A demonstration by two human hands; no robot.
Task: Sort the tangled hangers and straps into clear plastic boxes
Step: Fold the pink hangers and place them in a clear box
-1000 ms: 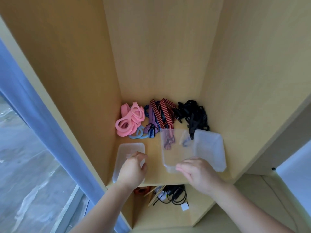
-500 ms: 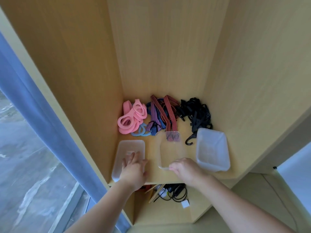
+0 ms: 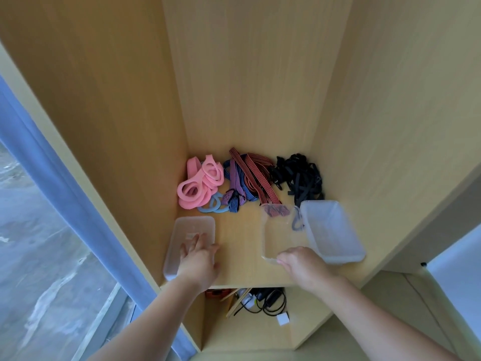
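Observation:
Three clear plastic boxes stand on a wooden shelf (image 3: 239, 243). My left hand (image 3: 199, 259) lies flat with straight fingers in the left box (image 3: 194, 226). My right hand (image 3: 302, 264) grips the near edge of the middle box (image 3: 281, 235), which rests on the shelf. The right box (image 3: 333, 230) stands against it. Behind the boxes lie pink loop hangers (image 3: 200, 185), a light blue ring (image 3: 212, 205), red, blue and purple striped straps (image 3: 250, 179) and a heap of black straps and hooks (image 3: 299, 177). One dark hook (image 3: 298, 224) shows through the middle box.
Tall wooden walls close the shelf in on the left, back and right. A lower shelf holds black cables and a white adapter (image 3: 268, 304). A blue curtain (image 3: 46, 178) hangs at the left, outside the cabinet.
The middle box, lifted and tilted a second ago, has come down flat on the shelf. My left hand has spread its fingers in the left box.

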